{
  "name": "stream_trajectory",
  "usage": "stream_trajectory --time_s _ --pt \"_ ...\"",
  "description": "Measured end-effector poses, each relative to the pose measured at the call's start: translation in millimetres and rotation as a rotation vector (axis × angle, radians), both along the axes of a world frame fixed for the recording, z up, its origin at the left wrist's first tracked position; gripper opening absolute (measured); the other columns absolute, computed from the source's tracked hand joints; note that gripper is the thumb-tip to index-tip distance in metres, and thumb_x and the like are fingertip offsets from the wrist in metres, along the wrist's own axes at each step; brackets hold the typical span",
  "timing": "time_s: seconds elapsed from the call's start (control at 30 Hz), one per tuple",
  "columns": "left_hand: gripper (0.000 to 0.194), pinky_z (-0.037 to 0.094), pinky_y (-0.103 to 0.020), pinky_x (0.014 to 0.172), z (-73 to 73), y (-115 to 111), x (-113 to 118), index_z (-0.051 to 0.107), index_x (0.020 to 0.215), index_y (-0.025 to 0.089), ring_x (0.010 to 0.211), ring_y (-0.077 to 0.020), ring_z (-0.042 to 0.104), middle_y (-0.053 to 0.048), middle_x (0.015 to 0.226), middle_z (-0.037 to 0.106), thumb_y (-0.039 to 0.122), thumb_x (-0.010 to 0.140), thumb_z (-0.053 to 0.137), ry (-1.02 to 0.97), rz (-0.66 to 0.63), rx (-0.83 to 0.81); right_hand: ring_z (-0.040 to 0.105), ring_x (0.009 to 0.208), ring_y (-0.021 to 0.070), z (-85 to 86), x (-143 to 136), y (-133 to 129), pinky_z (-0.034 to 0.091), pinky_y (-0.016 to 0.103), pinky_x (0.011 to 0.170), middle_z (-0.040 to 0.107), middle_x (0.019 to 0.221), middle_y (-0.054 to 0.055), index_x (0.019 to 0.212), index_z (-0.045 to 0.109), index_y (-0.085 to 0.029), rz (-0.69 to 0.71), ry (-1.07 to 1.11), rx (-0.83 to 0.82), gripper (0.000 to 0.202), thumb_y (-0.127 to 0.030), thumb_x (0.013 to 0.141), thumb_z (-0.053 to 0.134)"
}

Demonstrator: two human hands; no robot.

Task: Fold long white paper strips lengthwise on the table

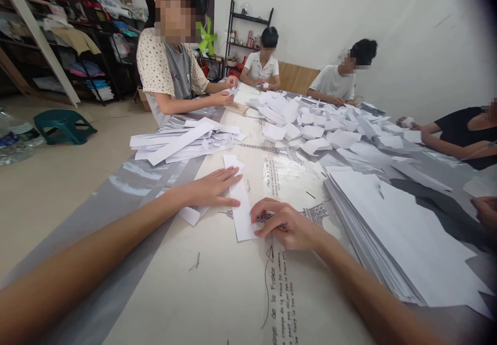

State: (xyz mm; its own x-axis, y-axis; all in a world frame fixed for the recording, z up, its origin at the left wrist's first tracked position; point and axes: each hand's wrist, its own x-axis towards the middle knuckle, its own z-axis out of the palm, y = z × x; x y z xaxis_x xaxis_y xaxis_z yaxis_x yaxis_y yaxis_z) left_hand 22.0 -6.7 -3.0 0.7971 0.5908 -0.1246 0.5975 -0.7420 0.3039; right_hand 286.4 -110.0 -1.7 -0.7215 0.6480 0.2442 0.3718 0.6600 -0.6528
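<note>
A white paper strip lies lengthwise on the printed tablecloth in front of me. My left hand rests flat across its upper part, fingers stretched out, thumb on the paper. At the strip's lower right edge, my right hand has its fingers curled and the thumb and fingertips closed on the paper's edge. Another folded white paper piece sits partly hidden below my left wrist. Just beyond my left hand is a loose pile of paper strips.
A big heap of folded paper pieces covers the far middle. To the right stands a stack of large white sheets. Several people sit around the table, some handling paper. A green stool is on the floor at left.
</note>
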Motion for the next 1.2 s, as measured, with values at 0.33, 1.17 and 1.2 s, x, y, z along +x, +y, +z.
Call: stream_trajectory --time_s 0.33,1.17,1.2 --pt "0.091 0.012 -0.043 0.125 -2.0 1.9 -0.5 0.014 0.163 0.023 0.156 -0.0297 0.005 -0.006 0.169 0.003 0.079 0.093 0.034 -0.012 -0.003 0.011 0.060 0.102 0.0198 -0.4 -0.3 2.2 0.052 0.044 0.090 0.070 0.105 0.003 0.081 0.081 -0.029 0.018 0.072 -0.075 0.035 -0.003 0.087 0.058" --pt "0.092 0.013 -0.045 0.124 -6.6 5.2 -1.5 0.015 0.162 0.025 0.155 -0.0314 0.007 -0.006 0.169 0.004 0.080 0.092 0.036 -0.031 0.002 0.009 0.061 0.115 0.0188 -5.4 8.0 7.2 0.051 0.045 0.099 0.076 0.112 -0.001 0.093 0.080 -0.031 0.047 0.144 -0.184 0.052 0.007 0.081 0.046" --pt "0.091 0.013 -0.045 0.124 -6.9 5.6 -1.9 0.015 0.162 0.026 0.155 -0.0314 0.007 -0.006 0.169 0.004 0.080 0.092 0.036 -0.031 0.002 0.009 0.064 0.110 0.0183 -6.2 7.8 7.2 0.053 0.042 0.094 0.075 0.111 0.001 0.099 0.079 -0.030 0.015 0.153 -0.186 0.049 0.003 0.085 0.046"
